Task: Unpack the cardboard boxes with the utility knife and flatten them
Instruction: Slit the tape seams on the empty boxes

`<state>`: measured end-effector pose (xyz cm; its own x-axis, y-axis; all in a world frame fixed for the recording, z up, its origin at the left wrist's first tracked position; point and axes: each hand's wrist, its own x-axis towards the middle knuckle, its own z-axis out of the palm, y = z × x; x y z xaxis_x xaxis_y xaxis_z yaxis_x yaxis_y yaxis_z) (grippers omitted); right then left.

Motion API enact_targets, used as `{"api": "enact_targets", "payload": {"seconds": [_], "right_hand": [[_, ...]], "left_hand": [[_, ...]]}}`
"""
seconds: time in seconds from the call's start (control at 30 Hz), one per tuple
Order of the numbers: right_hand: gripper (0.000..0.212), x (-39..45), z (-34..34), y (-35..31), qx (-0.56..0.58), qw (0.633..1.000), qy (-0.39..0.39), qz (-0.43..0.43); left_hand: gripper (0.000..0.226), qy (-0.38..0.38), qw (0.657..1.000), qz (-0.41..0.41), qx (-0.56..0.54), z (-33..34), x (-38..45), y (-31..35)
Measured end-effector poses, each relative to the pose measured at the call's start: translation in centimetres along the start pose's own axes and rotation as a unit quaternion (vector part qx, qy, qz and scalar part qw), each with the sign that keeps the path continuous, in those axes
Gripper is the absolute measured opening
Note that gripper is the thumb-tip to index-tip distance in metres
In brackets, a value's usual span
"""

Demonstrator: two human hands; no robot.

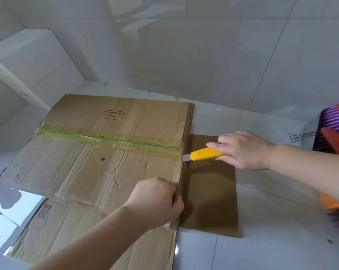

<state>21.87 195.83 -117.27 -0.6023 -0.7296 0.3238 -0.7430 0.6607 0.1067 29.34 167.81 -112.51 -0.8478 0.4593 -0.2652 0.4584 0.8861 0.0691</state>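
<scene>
- My right hand (244, 151) comes in from 3 o'clock and grips the yellow utility knife (205, 154), fingers wrapped around the handle with the forefinger lying along its top.
- The short silver blade (186, 158) points toward 9 o'clock, and its tip meets the right edge of the cardboard box (110, 152) just where the tape seam ends.
- The box sits on the white tiled floor (262, 240) at the centre of view, its top face toward me, creased and dented, with a small printed label (112, 115) toward 12 o'clock.
- A strip of yellowish clear tape (106, 136) runs across the top face from 9 o'clock to 3 o'clock over the seam between the 2 flaps.
- My left hand (157, 199) reaches in from 6 o'clock and holds the box at its near right corner, fingers curled over the edge.
- A darker flap (211, 191) lies flat on the floor beside the box at 3 o'clock, under the knife.
- Another flap (98, 227) with a printed code spreads toward 6 o'clock, under my left forearm.
- Brooms with purple, red and green parts (332, 129) rest at the far 3 o'clock edge, blurred.
- Glossy white tiled walls (203, 45) rise toward 12 o'clock.
</scene>
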Motion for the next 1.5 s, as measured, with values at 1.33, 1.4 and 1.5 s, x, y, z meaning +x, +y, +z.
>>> {"api": "enact_targets", "payload": {"seconds": [1.33, 1.4, 1.5], "right_hand": [[0.046, 4.8, 3.3, 7.7, 0.121, 0.987, -0.017, -0.108], [0.045, 5.2, 3.1, 8.0, 0.11, 0.986, -0.016, -0.121], [0.047, 5.9, 2.9, 8.5, 0.106, 0.985, -0.029, -0.131]], "left_hand": [[0.027, 0.018, 0.998, -0.064, -0.021, -0.9, 6.3, 1.4], [0.028, 0.025, 0.998, -0.06, -0.016, -0.8, 6.2, 1.5], [0.029, 0.028, 0.998, -0.06, -0.015, -0.7, 6.2, 1.4]]}}
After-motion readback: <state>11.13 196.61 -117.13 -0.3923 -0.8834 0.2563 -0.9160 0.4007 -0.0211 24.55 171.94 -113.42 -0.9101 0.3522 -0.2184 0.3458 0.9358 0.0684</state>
